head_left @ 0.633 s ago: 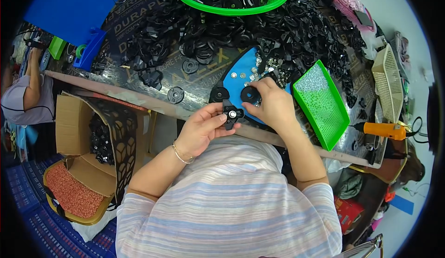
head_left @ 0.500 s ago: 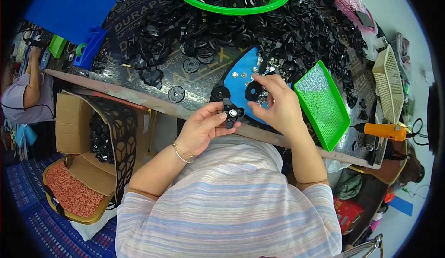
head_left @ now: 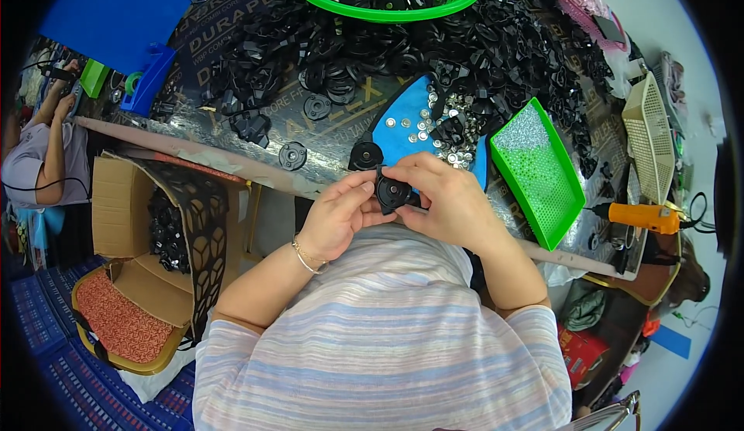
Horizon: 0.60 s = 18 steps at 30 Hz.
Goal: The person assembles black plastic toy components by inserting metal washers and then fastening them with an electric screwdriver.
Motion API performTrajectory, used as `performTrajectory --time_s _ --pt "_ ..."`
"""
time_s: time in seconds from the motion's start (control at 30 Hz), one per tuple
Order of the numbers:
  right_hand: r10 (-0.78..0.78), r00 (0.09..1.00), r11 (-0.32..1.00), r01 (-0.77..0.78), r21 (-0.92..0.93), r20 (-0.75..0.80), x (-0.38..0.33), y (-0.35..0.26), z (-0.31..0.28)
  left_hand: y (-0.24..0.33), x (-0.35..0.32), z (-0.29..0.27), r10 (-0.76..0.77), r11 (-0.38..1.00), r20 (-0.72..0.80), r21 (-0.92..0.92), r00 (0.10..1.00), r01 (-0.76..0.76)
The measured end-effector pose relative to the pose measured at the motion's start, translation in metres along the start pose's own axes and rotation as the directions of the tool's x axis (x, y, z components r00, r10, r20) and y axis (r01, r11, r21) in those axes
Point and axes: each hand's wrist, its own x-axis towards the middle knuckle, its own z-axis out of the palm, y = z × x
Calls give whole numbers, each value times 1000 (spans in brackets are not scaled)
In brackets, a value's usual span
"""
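In front of my waist, both hands grip a black plastic assembly [head_left: 394, 191]: a round disc now faces up on top of the pronged part. My left hand [head_left: 329, 214] pinches its left side between thumb and fingers. My right hand [head_left: 457, 202] closes on its right edge, thumb below and fingers above. A loose black disc [head_left: 366, 155] lies just beyond on the table's near side. Past my right hand spreads a blue mat [head_left: 394, 140] scattered with small round metal pieces [head_left: 422, 127]. What lies between the joined parts is hidden.
Black plastic parts [head_left: 349, 59] heap across the table under a green basket [head_left: 387, 16]. To the right are a green tray [head_left: 571, 226] with tiny shiny bits and an orange power tool [head_left: 643, 217]. A cardboard box [head_left: 122, 206] stands left; another person [head_left: 46, 156] works beyond.
My right hand has come down and left from over the blue mat, bringing the round disc onto the pronged part. My left hand has stayed nearly still.
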Motion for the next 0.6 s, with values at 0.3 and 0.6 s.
performTrajectory --time_s 0.3,0.6 --pt "-33 994 997 39 66 -100 0 1 0 3 1 4 32 997 14 67 999 -33" --pt "-68 996 996 72 59 -60 1 2 -8 5 1 8 17 997 1 81 1000 -17"
